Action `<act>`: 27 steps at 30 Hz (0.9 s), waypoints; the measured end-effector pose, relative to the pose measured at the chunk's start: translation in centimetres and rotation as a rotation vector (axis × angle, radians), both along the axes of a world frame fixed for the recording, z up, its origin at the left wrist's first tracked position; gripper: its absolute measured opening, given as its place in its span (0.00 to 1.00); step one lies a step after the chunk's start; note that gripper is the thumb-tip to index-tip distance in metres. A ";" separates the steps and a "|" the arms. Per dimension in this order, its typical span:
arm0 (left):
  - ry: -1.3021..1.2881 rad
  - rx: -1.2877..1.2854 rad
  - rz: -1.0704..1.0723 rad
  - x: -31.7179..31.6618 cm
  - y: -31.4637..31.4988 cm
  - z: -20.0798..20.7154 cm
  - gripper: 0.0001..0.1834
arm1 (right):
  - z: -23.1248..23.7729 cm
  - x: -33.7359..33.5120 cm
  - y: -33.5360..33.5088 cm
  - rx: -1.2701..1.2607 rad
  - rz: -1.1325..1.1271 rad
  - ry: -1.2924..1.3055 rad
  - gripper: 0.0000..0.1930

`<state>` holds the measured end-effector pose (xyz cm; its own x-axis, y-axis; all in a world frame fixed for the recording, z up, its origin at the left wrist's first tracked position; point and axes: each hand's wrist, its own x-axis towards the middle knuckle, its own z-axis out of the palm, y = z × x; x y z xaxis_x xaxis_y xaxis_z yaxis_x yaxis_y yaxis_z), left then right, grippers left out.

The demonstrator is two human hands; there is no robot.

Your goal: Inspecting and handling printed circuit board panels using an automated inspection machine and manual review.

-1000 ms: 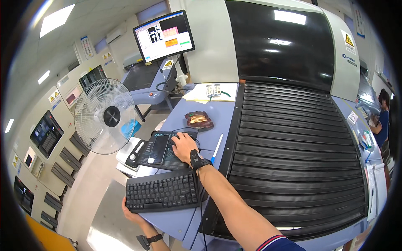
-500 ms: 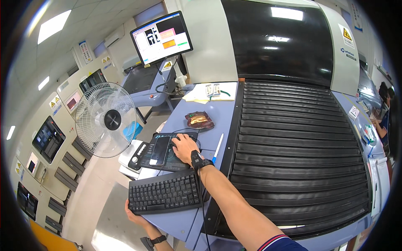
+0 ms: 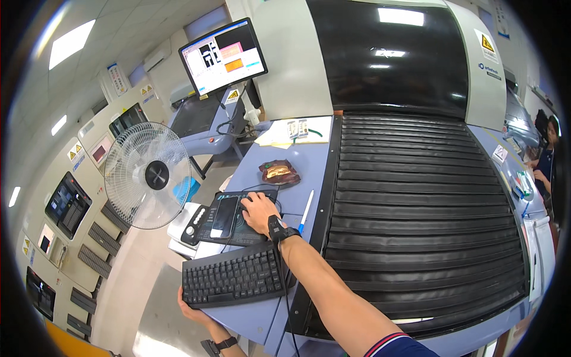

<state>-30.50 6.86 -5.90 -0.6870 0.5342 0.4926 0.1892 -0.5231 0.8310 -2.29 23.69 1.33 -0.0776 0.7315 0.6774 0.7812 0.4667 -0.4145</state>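
Observation:
My right hand (image 3: 260, 212) rests palm down with fingers curved over a computer mouse, which it hides almost wholly. Under it lies a dark mat (image 3: 245, 236), and a black smartphone (image 3: 224, 218) is just left of the fingers. At the table's near left corner is a black keyboard (image 3: 233, 277). My left hand (image 3: 191, 308) grips that keyboard's lower left edge, its fingers partly out of sight underneath. A lit monitor (image 3: 223, 58) stands beyond, showing windows with coloured panels.
A ribbed black conveyor (image 3: 416, 208) runs into a large machine on the right. On the blue-grey table (image 3: 247, 168) lie a crumpled dark red packet (image 3: 279, 172) and a white pen (image 3: 306, 210). A fan (image 3: 156, 175) stands left. Another person (image 3: 544, 160) is at far right.
The whole view has shifted slightly. On the monitor, a green patch near the lower right has given way to a pale blue one. Both hands keep their places.

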 end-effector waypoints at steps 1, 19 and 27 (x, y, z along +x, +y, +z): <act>-0.045 0.011 -0.032 -0.1 0.0 -0.1 0.32 | -0.1 0.0 0.1 0.007 -0.009 -0.004 0.14; -0.117 0.139 -0.233 -0.6 -0.1 -1.5 0.35 | 0.3 -0.1 0.0 0.002 -0.013 0.003 0.15; -0.084 0.085 -0.248 -0.4 -0.4 -1.3 0.38 | 0.3 0.2 0.2 0.026 -0.021 0.011 0.14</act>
